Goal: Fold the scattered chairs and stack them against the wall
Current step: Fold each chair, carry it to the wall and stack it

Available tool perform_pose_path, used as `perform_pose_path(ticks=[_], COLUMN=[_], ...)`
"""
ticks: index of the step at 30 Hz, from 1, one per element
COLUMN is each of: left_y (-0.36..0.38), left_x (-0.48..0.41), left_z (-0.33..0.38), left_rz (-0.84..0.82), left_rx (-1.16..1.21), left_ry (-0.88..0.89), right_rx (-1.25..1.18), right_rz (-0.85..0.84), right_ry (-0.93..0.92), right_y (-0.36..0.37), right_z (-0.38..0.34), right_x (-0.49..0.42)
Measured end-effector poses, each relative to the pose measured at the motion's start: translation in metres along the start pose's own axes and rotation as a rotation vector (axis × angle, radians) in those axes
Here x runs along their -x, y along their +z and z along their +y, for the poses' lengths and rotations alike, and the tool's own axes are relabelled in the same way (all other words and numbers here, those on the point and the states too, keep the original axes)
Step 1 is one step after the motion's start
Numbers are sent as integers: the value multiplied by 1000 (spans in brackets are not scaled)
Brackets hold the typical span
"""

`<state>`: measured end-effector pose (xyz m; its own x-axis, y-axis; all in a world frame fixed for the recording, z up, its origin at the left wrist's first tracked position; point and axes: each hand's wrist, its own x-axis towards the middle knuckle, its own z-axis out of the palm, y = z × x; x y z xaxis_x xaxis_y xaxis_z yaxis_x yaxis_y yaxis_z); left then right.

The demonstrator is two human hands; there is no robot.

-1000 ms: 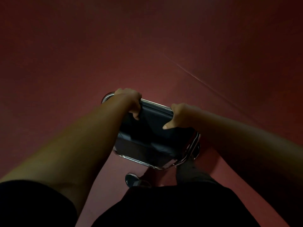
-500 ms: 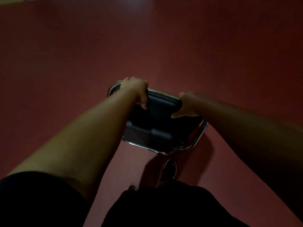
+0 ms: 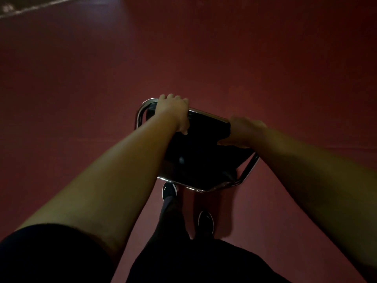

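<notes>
since the earlier frame the pale strip (image 3: 30, 7) at the top left edge has come further into view and the two shoes have changed places on the floor (image 3: 81, 78). both hands keep the same grip on the chair.

count: one chair (image 3: 204, 156), black panels in a chrome tube frame. it is held in front of the person's legs, over the red floor. whether it touches the floor cannot be told.

left hand (image 3: 173, 113): wrapped round the top rail just beside the left corner, fingers curled over the far side, thumb on the near side.
right hand (image 3: 242, 129): gripping the right end of the same rail, thumb lying along the black panel.

count: two dark shoes, one (image 3: 169, 190) just below the chair's lower rail, one (image 3: 206, 221) further back. dark clothing fills the lower edge of the view.

a faint seam runs across the floor behind the chair. nothing stands on the floor between the chair and the pale strip.
</notes>
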<state>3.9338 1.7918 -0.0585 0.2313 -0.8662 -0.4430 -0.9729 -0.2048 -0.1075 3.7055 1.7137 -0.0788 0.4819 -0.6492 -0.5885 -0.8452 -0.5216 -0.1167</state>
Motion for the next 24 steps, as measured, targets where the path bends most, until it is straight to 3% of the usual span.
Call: perform_pose_path(ticks=[12,24], left_y=[13,2], left_x=[-33,-66], left_z=[-142,-187], left_rz=[-65,-223], left_rx=[146,257], left_ry=[-33,-79], right_rx=[184,228], right_rz=[-35,-46], right_ry=[1,-13], right_y=[-61,-87], right_z=[-129,-161], right_x=[-73,-118])
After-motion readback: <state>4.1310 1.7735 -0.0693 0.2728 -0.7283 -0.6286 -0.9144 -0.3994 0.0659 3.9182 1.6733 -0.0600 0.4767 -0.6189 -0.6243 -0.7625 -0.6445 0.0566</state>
